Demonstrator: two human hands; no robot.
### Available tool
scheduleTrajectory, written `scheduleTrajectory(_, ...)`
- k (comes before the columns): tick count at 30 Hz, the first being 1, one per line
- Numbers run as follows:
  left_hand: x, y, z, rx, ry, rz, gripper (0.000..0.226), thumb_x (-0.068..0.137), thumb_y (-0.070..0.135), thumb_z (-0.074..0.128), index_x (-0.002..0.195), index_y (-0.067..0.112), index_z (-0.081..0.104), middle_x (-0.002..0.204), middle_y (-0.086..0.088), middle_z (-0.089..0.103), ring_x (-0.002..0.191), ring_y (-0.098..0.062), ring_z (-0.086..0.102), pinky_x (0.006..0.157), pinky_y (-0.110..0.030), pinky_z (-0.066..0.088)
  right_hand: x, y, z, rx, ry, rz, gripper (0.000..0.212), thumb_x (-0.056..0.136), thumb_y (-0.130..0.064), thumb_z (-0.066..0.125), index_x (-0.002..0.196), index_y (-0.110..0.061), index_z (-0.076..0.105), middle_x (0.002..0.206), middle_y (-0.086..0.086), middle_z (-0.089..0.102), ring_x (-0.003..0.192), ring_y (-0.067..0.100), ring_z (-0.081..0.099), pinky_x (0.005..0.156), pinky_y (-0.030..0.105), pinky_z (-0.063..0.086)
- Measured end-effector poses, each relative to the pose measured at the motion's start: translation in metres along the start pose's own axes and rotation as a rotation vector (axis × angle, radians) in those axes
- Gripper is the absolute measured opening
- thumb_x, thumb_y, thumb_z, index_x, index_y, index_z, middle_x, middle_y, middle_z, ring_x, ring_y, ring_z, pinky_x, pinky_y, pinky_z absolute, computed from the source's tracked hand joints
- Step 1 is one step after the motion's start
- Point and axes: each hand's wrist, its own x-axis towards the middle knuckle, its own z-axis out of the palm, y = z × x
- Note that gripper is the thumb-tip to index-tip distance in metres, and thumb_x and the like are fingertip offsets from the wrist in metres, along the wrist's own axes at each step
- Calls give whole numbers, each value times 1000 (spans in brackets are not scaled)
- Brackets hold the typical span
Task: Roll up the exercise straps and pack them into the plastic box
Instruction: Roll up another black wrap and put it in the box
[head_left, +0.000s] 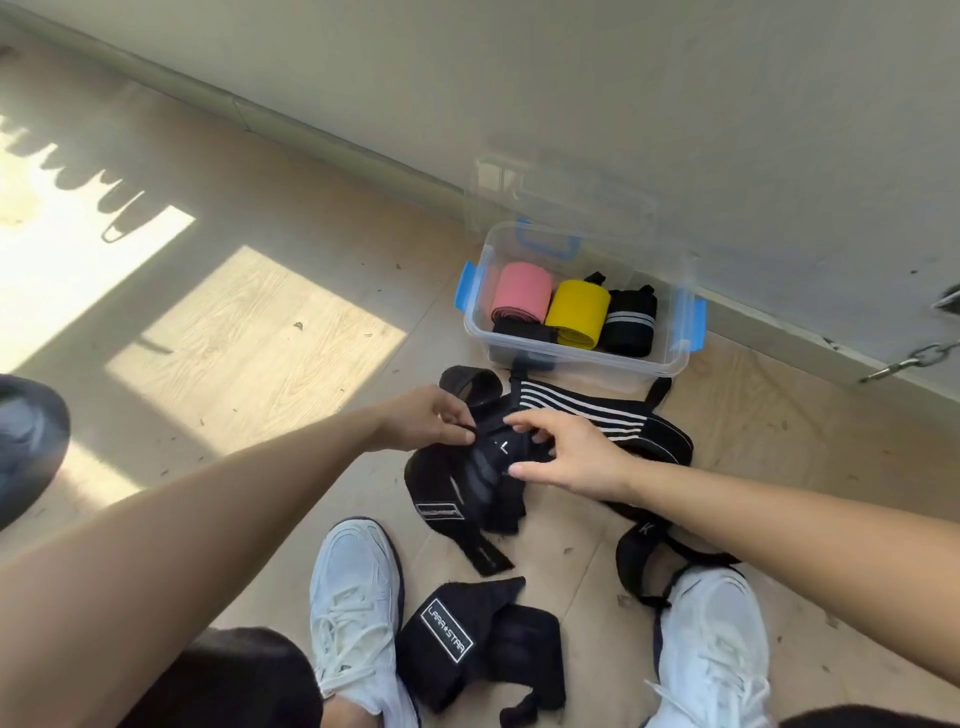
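A clear plastic box (670, 358) with blue clips stands on the floor by the wall. Inside lie a pink roll (521, 296), a yellow roll (577, 310) and a black roll with white stripes (628, 322). In front of the box a heap of black straps (467, 493) lies on the floor, one of them striped white (582, 408). My left hand (423, 418) pinches a black strap at the top of the heap. My right hand (571, 457) holds the same strap from the right, fingers curled onto it.
My two white shoes (358, 597) (711, 649) stand on the floor either side of a black wrap with a white label (449, 629). The box lid (561, 192) leans against the wall behind the box. A metal hook (914, 358) hangs at the wall on the right.
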Motion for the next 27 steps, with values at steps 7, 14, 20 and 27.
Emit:
scheduleTrajectory(7,-16,42,-25,-211,86,18,8,96,18,68,100,12,69,87,1,67,79,-8,63,68,-13,50,3,-37,-30,189,57,23,9,88,-18,77,90,-12,71,90,7,75,81,17,71,76,32,55)
scheduleTrajectory(14,-27,66,-3,-395,-145,-121,30,98,40,55,114,16,65,105,-13,78,108,-32,72,91,-36,54,-29,-57,-82,-132,394,60,18,85,-26,79,78,-21,63,83,5,66,80,21,60,72,37,46)
scheduleTrajectory(20,-46,116,-10,-388,-65,18,71,65,64,76,122,25,64,126,-2,69,121,-21,62,108,-47,45,-69,-75,-124,-133,519,67,22,85,-20,78,73,-21,59,63,-8,55,60,10,50,60,29,36)
scheduleTrajectory(27,-92,160,-61,-300,-37,287,35,82,31,83,113,20,71,110,-4,75,106,-14,69,99,-32,50,-113,-114,-170,23,556,62,13,90,-12,75,88,-10,62,67,11,62,44,22,58,38,27,43)
